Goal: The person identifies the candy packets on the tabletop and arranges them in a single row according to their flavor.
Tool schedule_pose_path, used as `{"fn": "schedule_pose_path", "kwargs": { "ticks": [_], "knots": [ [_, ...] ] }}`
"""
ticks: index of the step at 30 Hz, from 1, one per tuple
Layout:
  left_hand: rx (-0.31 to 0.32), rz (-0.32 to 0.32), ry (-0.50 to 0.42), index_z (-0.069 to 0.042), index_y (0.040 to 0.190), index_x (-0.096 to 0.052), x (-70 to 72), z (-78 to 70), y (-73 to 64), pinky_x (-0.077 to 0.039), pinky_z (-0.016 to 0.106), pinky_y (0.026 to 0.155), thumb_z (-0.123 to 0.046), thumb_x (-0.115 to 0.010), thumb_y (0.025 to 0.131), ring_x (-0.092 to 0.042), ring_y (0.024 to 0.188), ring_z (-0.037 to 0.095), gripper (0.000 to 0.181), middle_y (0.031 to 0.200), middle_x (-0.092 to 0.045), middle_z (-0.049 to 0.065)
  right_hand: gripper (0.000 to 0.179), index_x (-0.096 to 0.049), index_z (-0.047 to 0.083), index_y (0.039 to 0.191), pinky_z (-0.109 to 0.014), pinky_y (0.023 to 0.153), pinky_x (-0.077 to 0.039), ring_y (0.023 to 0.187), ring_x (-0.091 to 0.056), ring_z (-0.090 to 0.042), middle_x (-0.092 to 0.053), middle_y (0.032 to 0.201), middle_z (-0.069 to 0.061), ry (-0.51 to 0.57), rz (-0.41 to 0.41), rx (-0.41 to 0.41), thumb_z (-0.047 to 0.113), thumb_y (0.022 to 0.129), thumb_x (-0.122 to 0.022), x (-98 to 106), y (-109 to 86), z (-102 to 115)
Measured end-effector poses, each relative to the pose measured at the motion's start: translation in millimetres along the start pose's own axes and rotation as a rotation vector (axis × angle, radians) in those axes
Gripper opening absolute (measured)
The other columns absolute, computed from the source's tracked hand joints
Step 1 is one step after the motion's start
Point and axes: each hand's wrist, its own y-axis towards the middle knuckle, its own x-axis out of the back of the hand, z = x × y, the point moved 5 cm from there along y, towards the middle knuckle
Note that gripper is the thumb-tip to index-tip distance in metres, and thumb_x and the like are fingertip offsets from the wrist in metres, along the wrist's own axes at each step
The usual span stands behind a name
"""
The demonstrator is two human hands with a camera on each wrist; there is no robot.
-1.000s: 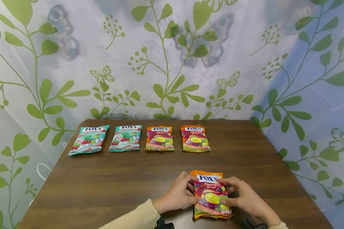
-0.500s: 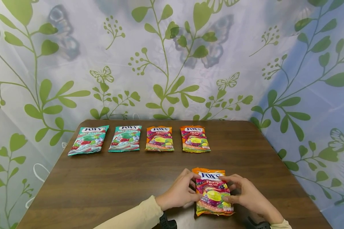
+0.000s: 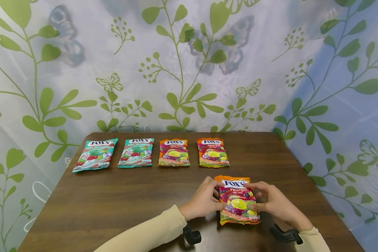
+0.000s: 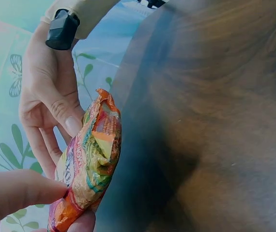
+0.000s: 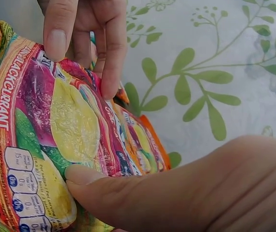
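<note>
An orange and magenta Fox's Fruits candy bag (image 3: 237,204) is held between both hands near the front of the table, right of centre. My left hand (image 3: 204,198) pinches its left edge, thumb on the front and a fingertip behind, as the left wrist view shows. On the opposite edge my right hand (image 3: 275,203) grips the bag, its thumb (image 5: 114,191) pressed on the printed front in the right wrist view. The bag (image 4: 87,164) is tilted, its front turned up towards the head camera. Whether its lower edge touches the table cannot be told.
Along the back of the brown wooden table (image 3: 138,199) lies a row of candy bags. Two teal Mint Blossom bags, one at far left (image 3: 95,155) and one beside it (image 3: 135,152), come first. Two Fruits bags (image 3: 174,152) follow. A leaf-patterned curtain (image 3: 163,70) hangs behind.
Both hands have carried the Fruits candy bag forward, away from the body, and slightly right. Their hold on its two sides stays the same. The row at the back has not been moved.
</note>
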Motion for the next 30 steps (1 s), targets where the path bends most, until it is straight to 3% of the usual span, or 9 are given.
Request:
{"fn": "schedule_pose_path", "kwargs": {
  "ticks": [15, 30],
  "knots": [
    [-0.037, -0.007, 0.089, 0.011, 0.142, -0.059, 3.3, -10.1, 38.5, -0.060, 0.020, 0.083, 0.004, -0.085, 0.091, -0.065, 0.100, 0.021, 0.058, 0.119, -0.047, 0.013, 0.070, -0.061, -0.005, 0.150, -0.039, 0.080, -0.061, 0.112, -0.068, -0.037, -0.060, 0.146, -0.029, -0.048, -0.054, 0.026, 0.010, 0.090, -0.091, 29.5, 21.4, 3.2],
    [-0.037, -0.007, 0.217, 0.007, 0.145, -0.059, 4.4, -10.9, 81.1, -0.055, 0.018, 0.082, -0.003, -0.085, 0.094, -0.058, 0.104, 0.018, 0.058, 0.125, -0.048, 0.015, 0.072, -0.057, -0.006, 0.154, -0.043, 0.084, -0.064, 0.118, -0.068, -0.043, -0.057, 0.149, -0.032, -0.071, -0.068, -0.004, 0.011, 0.092, -0.089, 56.0, 43.9, -5.7]
  ]
}}
